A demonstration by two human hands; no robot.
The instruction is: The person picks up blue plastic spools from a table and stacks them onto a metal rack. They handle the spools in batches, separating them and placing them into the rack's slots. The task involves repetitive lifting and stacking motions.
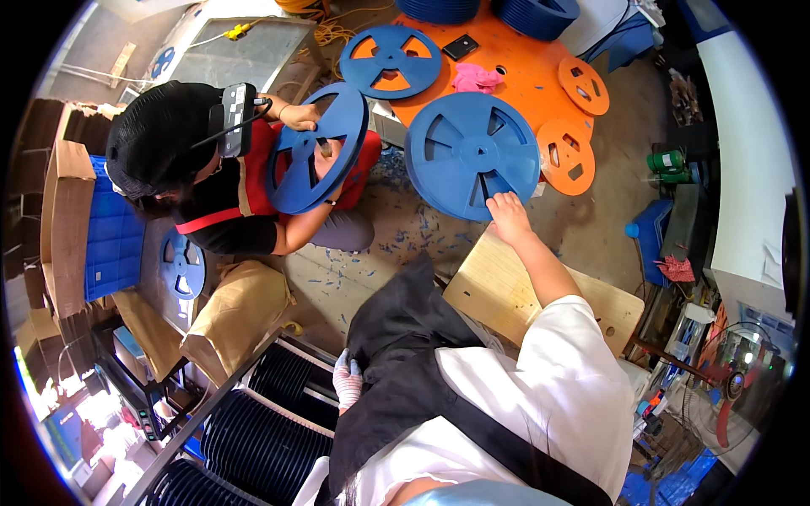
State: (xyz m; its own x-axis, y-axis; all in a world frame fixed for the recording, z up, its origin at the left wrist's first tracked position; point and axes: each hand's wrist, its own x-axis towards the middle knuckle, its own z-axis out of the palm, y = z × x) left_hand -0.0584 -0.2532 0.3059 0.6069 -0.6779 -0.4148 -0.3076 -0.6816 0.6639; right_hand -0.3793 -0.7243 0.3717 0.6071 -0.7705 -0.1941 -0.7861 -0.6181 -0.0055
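My bare right hand (pixel 510 219) is closed on the near rim of a large blue plastic reel (pixel 460 181), its fingers at one of the cut-out windows. The reel overlaps the near edge of an orange round table. My left hand (pixel 348 381), in a pale striped glove, rests against my black apron with its fingers stretched out and nothing in it. Close by on its left is a rack of stacked black reels (pixel 261 434). Across from me a co-worker in a black cap holds another blue reel (pixel 346 139) tilted up with both hands.
The orange table (pixel 527 63) bears a flat blue reel (pixel 390 61), a pink cloth (pixel 477 78) and a black box (pixel 461 46). Orange reels (pixel 565 158) lean at its right. A wooden stool (pixel 485 287) stands by my right arm. Blue scraps litter the floor (pixel 396 228).
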